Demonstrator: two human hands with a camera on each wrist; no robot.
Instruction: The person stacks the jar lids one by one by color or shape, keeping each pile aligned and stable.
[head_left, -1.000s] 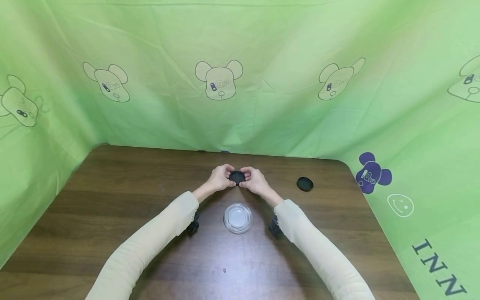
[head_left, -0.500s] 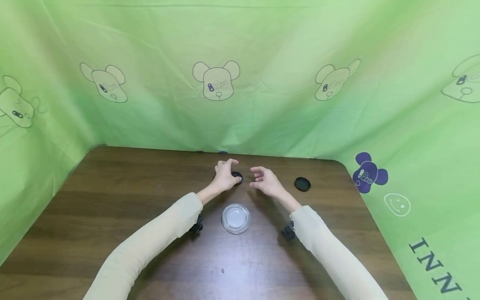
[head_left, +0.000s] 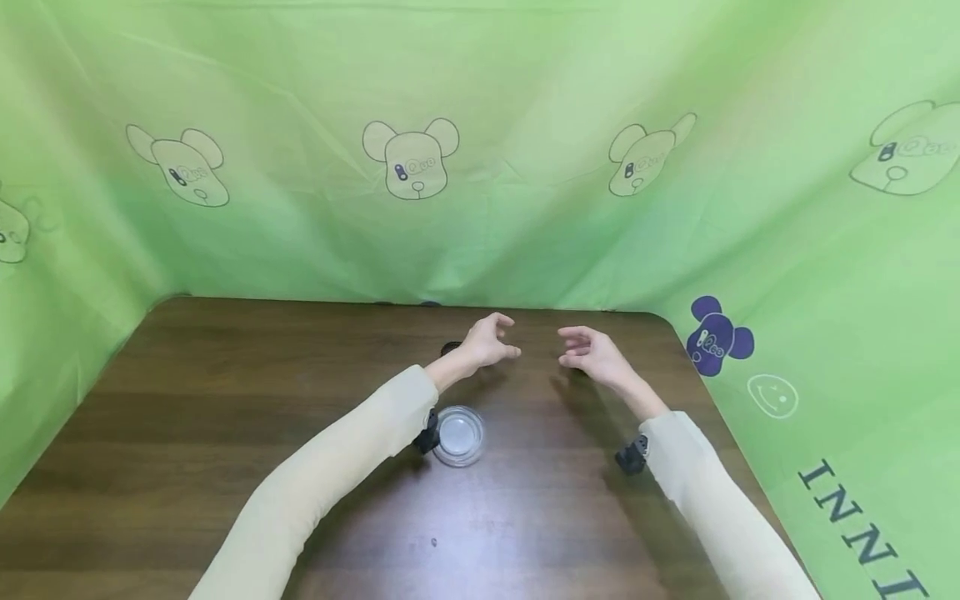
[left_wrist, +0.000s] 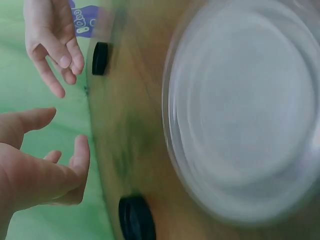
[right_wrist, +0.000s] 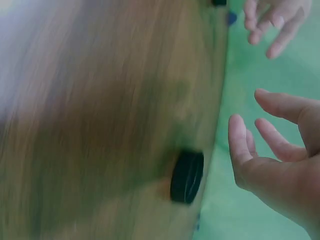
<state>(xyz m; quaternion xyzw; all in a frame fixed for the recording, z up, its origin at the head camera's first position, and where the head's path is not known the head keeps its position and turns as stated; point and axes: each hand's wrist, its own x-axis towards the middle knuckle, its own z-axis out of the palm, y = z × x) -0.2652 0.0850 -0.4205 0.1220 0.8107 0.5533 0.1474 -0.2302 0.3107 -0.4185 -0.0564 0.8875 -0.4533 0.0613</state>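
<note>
My left hand point(head_left: 486, 342) is just right of a shallow, round black cap point(head_left: 450, 347) on the table, with thumb and fingers spread and nothing between them. That cap point(left_wrist: 136, 217) shows more fully in the left wrist view. Farther right, my right hand point(head_left: 592, 354) hovers with its fingers loosely bent and holds nothing. A second round black cap point(right_wrist: 187, 176) lies below it in the right wrist view; in the head view that hand mostly hides it. The round clear dish point(head_left: 460, 435) sits nearer to me, its left edge overlapped by the left wrist camera.
The brown wooden table point(head_left: 525, 517) ends at the back against a green printed cloth point(head_left: 525, 233), which also hangs at both sides. Dark cameras are strapped to the left wrist point(head_left: 427, 432) and the right wrist point(head_left: 632, 456). A small dark mark point(head_left: 433, 542) shows on the tabletop.
Both hands have let go of the middle cap, which stays on the table. The right hand moved right to the other cap. The left followed rightward, past the middle cap.
</note>
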